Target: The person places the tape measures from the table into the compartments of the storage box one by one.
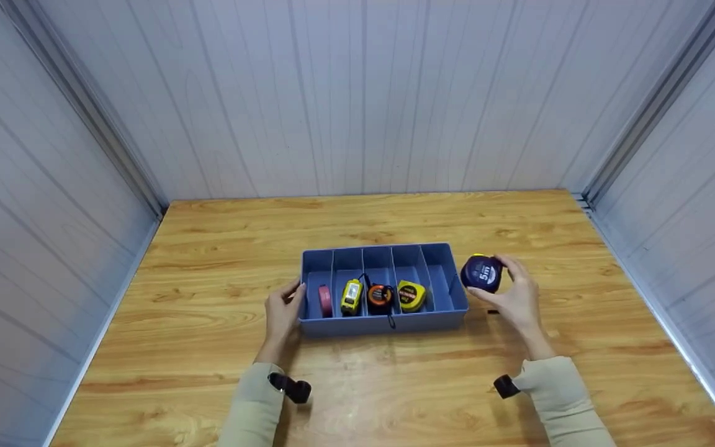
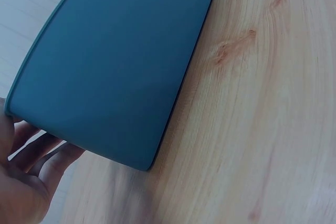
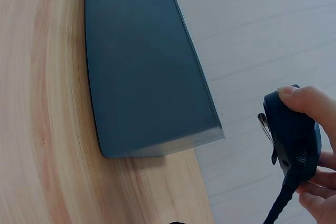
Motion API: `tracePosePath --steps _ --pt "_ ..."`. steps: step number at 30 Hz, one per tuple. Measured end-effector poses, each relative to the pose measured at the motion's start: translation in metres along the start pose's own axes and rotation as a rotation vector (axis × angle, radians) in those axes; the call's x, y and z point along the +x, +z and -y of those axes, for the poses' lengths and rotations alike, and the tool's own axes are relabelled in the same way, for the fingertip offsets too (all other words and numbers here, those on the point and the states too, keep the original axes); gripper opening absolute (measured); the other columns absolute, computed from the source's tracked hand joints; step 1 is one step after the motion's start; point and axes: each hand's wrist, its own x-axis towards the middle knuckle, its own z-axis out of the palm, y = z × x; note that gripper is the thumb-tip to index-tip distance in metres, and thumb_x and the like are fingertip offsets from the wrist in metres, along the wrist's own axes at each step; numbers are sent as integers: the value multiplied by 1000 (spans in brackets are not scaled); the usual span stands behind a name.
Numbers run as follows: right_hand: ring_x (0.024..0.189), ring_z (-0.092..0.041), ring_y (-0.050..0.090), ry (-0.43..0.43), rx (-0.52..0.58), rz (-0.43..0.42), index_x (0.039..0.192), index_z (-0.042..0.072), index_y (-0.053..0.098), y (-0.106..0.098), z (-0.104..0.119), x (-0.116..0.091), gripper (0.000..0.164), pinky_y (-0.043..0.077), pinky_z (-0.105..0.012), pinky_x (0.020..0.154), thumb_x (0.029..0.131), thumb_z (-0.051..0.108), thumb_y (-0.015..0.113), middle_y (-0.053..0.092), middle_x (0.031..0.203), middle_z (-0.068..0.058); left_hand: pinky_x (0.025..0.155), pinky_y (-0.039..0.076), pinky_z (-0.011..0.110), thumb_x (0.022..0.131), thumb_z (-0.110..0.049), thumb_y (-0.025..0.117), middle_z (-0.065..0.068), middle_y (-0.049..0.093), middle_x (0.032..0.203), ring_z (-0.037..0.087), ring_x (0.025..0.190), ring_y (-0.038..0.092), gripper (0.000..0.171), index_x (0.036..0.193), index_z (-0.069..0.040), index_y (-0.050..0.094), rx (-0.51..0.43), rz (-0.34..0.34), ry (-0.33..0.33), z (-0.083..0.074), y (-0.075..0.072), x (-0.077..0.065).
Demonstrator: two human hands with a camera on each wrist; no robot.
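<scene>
A dark purple tape measure (image 1: 481, 273) marked 5m is pinched between the thumb and fingers of my right hand (image 1: 519, 301), just beyond the box's right end. The right wrist view shows its metal belt clip (image 3: 266, 128) and black wrist strap (image 3: 282, 198). My left hand (image 1: 281, 313) grips the left end of the blue-grey divided box (image 1: 382, 324), thumb at the rim and fingers against the outer end wall. From left to right, the box's compartments hold a pink tape measure (image 1: 325, 301), a yellow one (image 1: 351, 297), a black-and-orange one (image 1: 380, 299) and another yellow one (image 1: 411, 296).
The box rests on a wood-grain table (image 1: 221, 248). Pale panel walls (image 1: 357, 93) stand behind it and along both sides. A thin black loop (image 1: 391, 321) hangs over the box's front wall. Each sleeve cuff carries a small black wrist camera (image 1: 506, 387).
</scene>
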Motion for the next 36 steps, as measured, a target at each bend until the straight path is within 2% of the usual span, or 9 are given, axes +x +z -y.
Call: tracePosePath --steps 7,10,13,17,21,26,31,36 --pt "105 -31 47 -2 15 20 118 -3 52 6 2 1 75 35 -49 89 54 17 86 52 115 -18 76 47 29 86 -10 57 18 59 109 21 91 56 31 115 1 58 -31 -3 -32 -1 1 0" --pt "105 -31 47 6 18 41 117 -4 52 9 3 0 76 35 -48 90 53 18 86 52 115 -18 78 47 32 86 -9 58 18 59 110 24 92 56 31 115 1 58 -42 0 -29 0 1 -1" --pt "105 -31 47 14 2 51 117 -3 52 12 4 0 77 35 -47 90 53 21 86 52 115 -18 79 47 34 85 -8 58 18 60 108 24 93 56 30 113 3 58 -13 -3 3 0 0 0" --pt "103 -30 48 8 -20 55 117 -3 53 16 6 0 78 35 -45 89 52 24 86 53 113 -17 77 47 28 85 -9 59 17 61 106 21 91 57 29 111 2 60 39 -15 31 -1 0 0" --pt "104 -31 48 -4 -20 66 117 -4 53 20 6 2 78 35 -46 89 51 23 87 53 113 -18 72 46 22 85 -9 59 17 60 106 19 88 56 29 112 2 60 14 -17 3 -2 1 1" --pt "105 -32 47 -9 -45 83 116 -4 53 25 8 5 78 35 -45 89 50 21 87 53 114 -20 71 46 19 85 -8 59 19 60 107 18 88 56 29 112 3 59 0 -17 -5 -2 1 1" --pt "105 -33 47 -16 -73 95 115 -4 54 32 8 8 77 36 -44 89 50 21 87 53 113 -20 71 46 20 85 -9 58 19 59 108 19 87 56 30 113 3 58 -10 -14 -19 -1 1 1" --pt "102 -33 48 -18 -71 101 114 -6 54 37 7 11 77 36 -44 89 49 20 87 54 110 -20 78 46 27 86 -11 58 18 59 110 20 94 55 31 114 2 58 1 1 -24 0 0 1"
